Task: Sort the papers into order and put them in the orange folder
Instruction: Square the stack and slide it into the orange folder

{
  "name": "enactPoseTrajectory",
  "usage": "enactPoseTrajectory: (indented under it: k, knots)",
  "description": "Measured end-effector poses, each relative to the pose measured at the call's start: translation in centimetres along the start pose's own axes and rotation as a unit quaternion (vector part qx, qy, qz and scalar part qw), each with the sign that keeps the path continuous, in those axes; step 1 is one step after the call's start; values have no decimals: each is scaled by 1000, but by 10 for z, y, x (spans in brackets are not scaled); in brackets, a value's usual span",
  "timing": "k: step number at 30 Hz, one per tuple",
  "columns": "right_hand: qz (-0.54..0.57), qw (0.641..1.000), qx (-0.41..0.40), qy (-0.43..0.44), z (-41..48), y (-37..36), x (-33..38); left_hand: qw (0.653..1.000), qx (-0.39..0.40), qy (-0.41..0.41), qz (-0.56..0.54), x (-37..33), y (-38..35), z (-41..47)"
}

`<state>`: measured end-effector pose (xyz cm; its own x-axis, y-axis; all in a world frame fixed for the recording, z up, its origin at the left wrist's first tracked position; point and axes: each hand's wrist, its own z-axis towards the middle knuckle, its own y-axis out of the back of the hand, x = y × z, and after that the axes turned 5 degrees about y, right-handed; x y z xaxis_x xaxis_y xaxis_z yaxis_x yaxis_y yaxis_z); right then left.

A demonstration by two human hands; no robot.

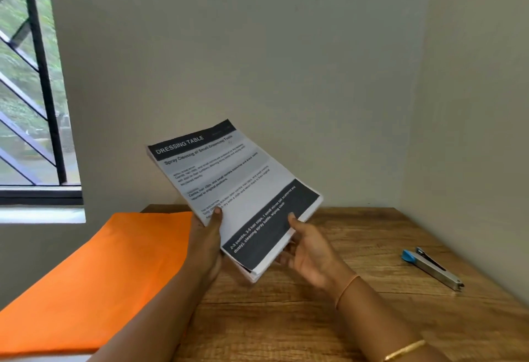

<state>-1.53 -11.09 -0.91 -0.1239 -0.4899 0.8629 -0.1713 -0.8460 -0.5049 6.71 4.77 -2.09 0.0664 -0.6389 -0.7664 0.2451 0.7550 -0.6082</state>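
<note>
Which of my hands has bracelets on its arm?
The right hand, on the stapler's side, wears two; the left hand's arm is bare.

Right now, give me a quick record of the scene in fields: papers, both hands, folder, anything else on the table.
papers: one stack, held tilted above the table, top sheet headed DRESSING TABLE
left hand: grips the stack's left edge, thumb on top
right hand: holds the lower right edge, thumb on top
orange folder: lies flat on the table's left side, papers not in it
other: stapler on the table's right side, untouched
</note>
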Motion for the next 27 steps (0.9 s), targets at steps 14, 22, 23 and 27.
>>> enactPoseTrajectory:
  k: [14,22,23,27]
  knots:
    - [-291,875,-205,329,1,43,43,993,-42,37,108,-42,26,16]
    - [-349,797,-198,452,0,51,41,868,29,-102,485,-24,24,8]
    - [-360,803,-202,429,1,53,38,840,37,-93,533,-21,25,7]
    - [-389,815,-224,368,5,61,30,804,48,-66,589,-12,30,10]
